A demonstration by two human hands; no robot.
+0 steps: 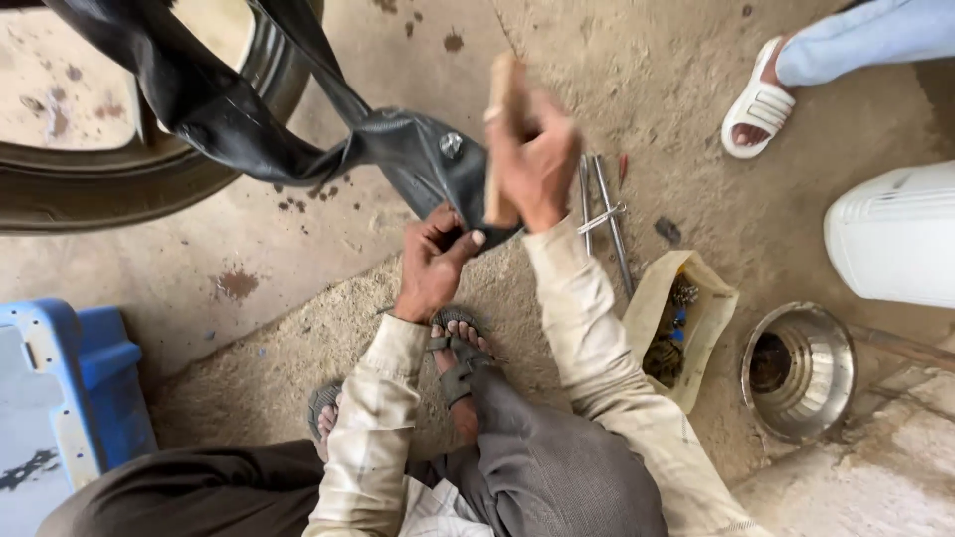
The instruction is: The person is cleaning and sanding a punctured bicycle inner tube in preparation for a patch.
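A black rubber inner tube [249, 119] stretches from the upper left down to the middle, with a metal valve [452, 145] on it. My left hand [434, 261] grips the tube's lower edge. My right hand [534, 159] is shut on a flat wooden block [499, 134], held upright against the tube just right of the valve. My feet in grey sandals [458, 358] rest on the sandy ground below the hands.
A tyre on a rim [119, 179] lies at upper left. Metal rods [602, 214] lie behind my right hand. An open paper bag of small parts [681, 328], a metal bowl [801, 370], a white container [890, 234], a blue box [70, 388]. Another person's sandalled foot [758, 99] at upper right.
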